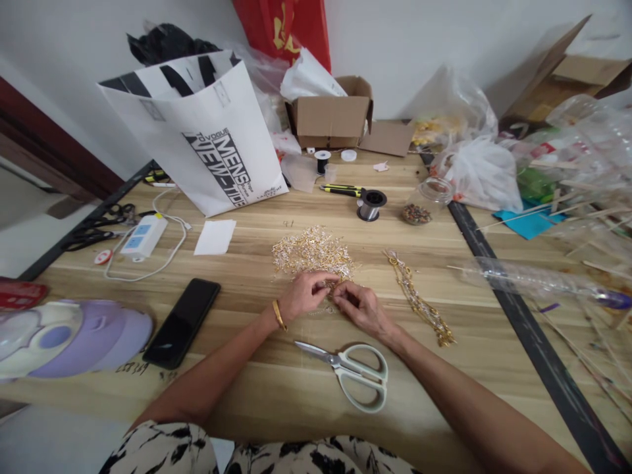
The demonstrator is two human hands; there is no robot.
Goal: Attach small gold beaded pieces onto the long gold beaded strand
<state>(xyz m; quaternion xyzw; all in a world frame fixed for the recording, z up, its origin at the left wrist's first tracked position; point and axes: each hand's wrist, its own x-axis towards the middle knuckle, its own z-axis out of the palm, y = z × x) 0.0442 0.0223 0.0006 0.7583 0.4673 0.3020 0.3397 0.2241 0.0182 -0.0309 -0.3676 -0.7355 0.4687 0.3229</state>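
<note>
My left hand (307,291), with a gold bracelet (279,316) at the wrist, reaches to the near edge of a heap of small gold and clear beaded pieces (311,249). Its thumb and fingers are pinched together. My right hand (363,307) is closed in a pinch close beside it, fingertips almost meeting the left ones. What the fingertips hold is too small to make out. A thin chain (323,309) lies just below them on the table. Scissors with pale handles (365,378) rest nearer to me, blades slightly apart. A bundle of beaded gold strands (419,299) lies to the right.
Behind the heap are a wire spool (371,205), a yellow-black utility knife (340,190) and a jar of beads (427,201). A white paper bag (197,131) stands back left. A phone (182,322) and purple bottle (93,336) lie left; plastic-wrapped sticks (548,280) right.
</note>
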